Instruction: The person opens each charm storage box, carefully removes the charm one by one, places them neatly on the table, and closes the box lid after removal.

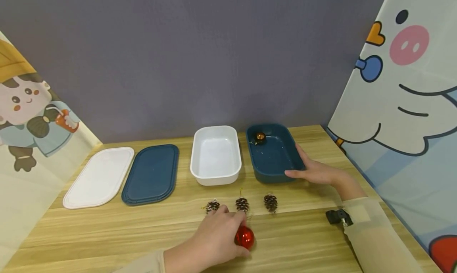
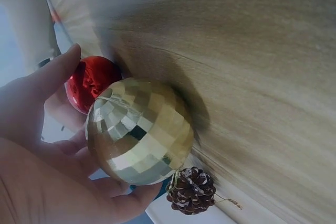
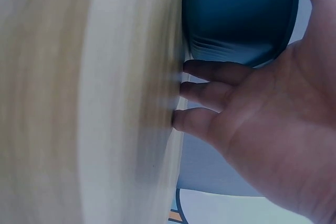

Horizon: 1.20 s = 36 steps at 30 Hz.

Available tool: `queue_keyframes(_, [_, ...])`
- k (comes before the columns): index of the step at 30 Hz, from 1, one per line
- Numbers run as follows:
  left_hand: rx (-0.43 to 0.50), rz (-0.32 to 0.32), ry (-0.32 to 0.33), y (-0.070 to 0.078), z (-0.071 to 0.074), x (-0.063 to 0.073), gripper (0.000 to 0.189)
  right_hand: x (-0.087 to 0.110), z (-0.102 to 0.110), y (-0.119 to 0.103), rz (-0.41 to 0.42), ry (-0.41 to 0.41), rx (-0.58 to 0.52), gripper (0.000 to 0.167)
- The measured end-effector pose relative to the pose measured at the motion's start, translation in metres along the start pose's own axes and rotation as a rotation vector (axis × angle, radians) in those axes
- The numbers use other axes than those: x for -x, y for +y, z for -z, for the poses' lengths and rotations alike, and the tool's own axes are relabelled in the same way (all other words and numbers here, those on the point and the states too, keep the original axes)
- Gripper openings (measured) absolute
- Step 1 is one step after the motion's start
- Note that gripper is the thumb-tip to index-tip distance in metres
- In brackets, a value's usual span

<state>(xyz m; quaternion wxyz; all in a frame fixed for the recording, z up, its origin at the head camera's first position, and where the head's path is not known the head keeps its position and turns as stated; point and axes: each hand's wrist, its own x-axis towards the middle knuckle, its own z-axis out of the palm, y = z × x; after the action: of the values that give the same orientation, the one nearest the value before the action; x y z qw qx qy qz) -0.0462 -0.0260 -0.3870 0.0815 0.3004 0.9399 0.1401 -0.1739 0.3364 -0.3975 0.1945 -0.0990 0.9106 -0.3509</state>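
within the curve of the left hand (image 1: 214, 235), between its thumb and index finger, sits a red bauble (image 1: 244, 238), perfectly round, glossy as a mirror, with bright highlights and dark reflections on its skin. the hand grips it from above, close over the tabletop (image 1: 296, 237). under that palm, right by the red one, is a faceted gold bauble (image 2: 144, 129), its shell made of small square mirror panes that run from pale silver to warm gold; whether the palm touches it cannot be told.

just beyond the left hand's fingertips lies a left pine cone (image 1: 212, 205), brown with whitish scale tips and a gold cord. a middle pine cone (image 1: 242, 204) and a right pine cone (image 1: 270, 202) lie to the right of it.

the right hand (image 1: 315, 170) is spread, fingers fairly straight, against the near right corner of a dark blue container (image 1: 269, 178); a small coppery ball (image 1: 260, 136) lies inside, away from that hand. farther to its left stands a white container (image 1: 216, 181). past the left hand, to its left, lie a dark blue lid (image 1: 151, 173) and a white lid (image 1: 100, 177).
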Motion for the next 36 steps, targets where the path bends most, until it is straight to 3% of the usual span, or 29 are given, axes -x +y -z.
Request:
queue_keyframes(13, [-0.025, -0.006, -0.005, 0.0004, 0.0037, -0.0011, 0.068, 0.0004, 0.0, -0.0004, 0.004, -0.001, -0.005, 0.121])
queue_keyframes(21, [-0.038, -0.001, -0.012, 0.0027, 0.0042, -0.0019, 0.051, -0.0003, 0.0001, -0.0003, 0.002, -0.001, -0.008, 0.121])
queue_keyframes(36, [-0.045, -0.006, -0.052, 0.0042, 0.0094, 0.0007, 0.055, -0.0008, 0.0005, 0.0016, 0.006, 0.0, -0.007, 0.122])
